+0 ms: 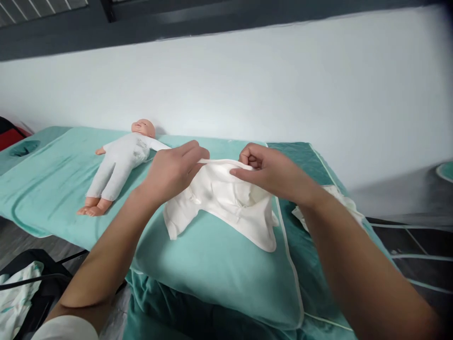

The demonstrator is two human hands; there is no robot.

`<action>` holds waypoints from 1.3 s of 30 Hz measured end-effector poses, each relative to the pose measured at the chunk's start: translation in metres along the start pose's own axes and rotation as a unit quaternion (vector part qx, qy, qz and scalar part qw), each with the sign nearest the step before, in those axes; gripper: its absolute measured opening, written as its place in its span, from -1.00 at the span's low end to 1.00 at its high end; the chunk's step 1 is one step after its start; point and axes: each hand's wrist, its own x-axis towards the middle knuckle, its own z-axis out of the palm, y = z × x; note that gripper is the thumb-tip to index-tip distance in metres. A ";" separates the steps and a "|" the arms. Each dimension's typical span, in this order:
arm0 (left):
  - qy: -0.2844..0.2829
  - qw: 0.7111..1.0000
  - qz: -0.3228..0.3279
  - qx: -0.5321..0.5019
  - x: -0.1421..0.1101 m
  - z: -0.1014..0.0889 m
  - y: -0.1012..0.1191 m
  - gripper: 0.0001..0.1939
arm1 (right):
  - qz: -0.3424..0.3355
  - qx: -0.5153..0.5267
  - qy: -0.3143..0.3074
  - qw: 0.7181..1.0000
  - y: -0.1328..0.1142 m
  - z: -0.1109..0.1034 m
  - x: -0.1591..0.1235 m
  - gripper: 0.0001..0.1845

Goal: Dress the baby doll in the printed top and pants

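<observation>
A pair of small cream baby pants, or a similar baby garment, is stretched by its upper edge between my two hands. My left hand pinches the edge at the left. At the right, my right hand grips the same edge with curled fingers and the thumb laid along the cloth. Below my hands the garment spreads over a green pillow, its two lower ends pointing left and right. Beyond my left hand a baby doll in a white suit lies on its back.
The padded bed with its light green cover runs along a white wall. Folded pale cloth lies behind my right forearm. At the lower left, a patterned cloth rests on a black chair or bag.
</observation>
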 end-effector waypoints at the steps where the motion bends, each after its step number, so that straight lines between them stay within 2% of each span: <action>1: 0.026 0.999 0.010 0.042 -0.001 -0.006 0.005 -0.82 | 0.000 -0.040 0.023 0.999 -0.007 -0.008 -0.005 -0.70; 3: 0.065 0.994 -0.006 0.091 -0.003 -0.017 0.011 -0.81 | 0.009 -0.129 0.088 0.988 -0.020 -0.025 -0.015 -0.77; 5: 0.084 0.989 -0.055 0.106 -0.007 -0.028 0.013 -0.80 | 0.034 -0.197 0.135 0.970 -0.030 -0.040 -0.028 -0.85; 8: 0.090 0.984 -0.133 0.077 -0.014 -0.044 0.012 -0.81 | 0.066 -0.247 0.154 0.954 -0.038 -0.054 -0.046 -0.85; 12: 0.064 0.980 -0.182 0.052 -0.026 -0.061 0.013 -0.83 | 0.030 -0.270 0.144 0.951 -0.035 -0.062 -0.065 -0.56; 15: 0.044 0.972 -0.208 0.098 -0.034 -0.071 0.015 -0.82 | -0.001 -0.260 0.132 0.957 -0.025 -0.066 -0.074 -0.51; 19: -0.051 0.962 -0.252 0.087 -0.033 -0.070 0.001 -0.78 | 0.078 -0.244 0.143 0.956 -0.010 -0.063 -0.070 -0.51; 21: -0.112 0.954 -0.263 0.087 -0.026 -0.055 -0.018 -0.77 | 0.113 -0.267 0.122 0.949 0.000 -0.052 -0.058 -0.52; 23: -0.156 0.947 -0.258 0.107 -0.017 -0.030 -0.039 -0.77 | 0.130 -0.310 0.088 0.938 0.016 -0.034 -0.038 -0.54; 25: -0.161 0.943 -0.256 0.137 -0.008 0.002 -0.058 -0.78 | 0.140 -0.349 0.061 0.925 0.037 -0.010 -0.016 -0.56; 27: -0.126 0.940 -0.263 0.177 -0.003 0.037 -0.068 -0.75 | 0.144 -0.374 0.055 0.915 0.061 0.017 0.003 -0.55; 29: -0.080 0.942 -0.248 0.210 -0.005 0.072 -0.067 -0.68 | 0.122 -0.400 0.085 0.904 0.082 0.049 0.017 -0.56; 31: -0.062 0.956 -0.204 0.202 -0.013 0.103 -0.056 -0.65 | 0.062 -0.390 0.103 0.913 0.094 0.082 0.024 -0.56; 33: -0.100 0.972 -0.159 0.143 -0.023 0.128 -0.045 -0.64 | 0.015 -0.330 0.099 0.939 0.095 0.113 0.025 -0.56; 35: -0.155 0.975 -0.144 0.074 -0.030 0.147 -0.039 -0.64 | 0.002 -0.281 0.079 0.956 0.089 0.138 0.022 -0.54; 37: -0.180 0.969 -0.162 0.042 -0.032 0.160 -0.041 -0.64 | 0.015 -0.257 0.047 0.965 0.079 0.157 0.019 -0.52; 39: -0.180 0.964 -0.192 0.043 -0.029 0.166 -0.048 -0.62 | 0.035 -0.245 0.011 0.969 0.071 0.169 0.018 -0.49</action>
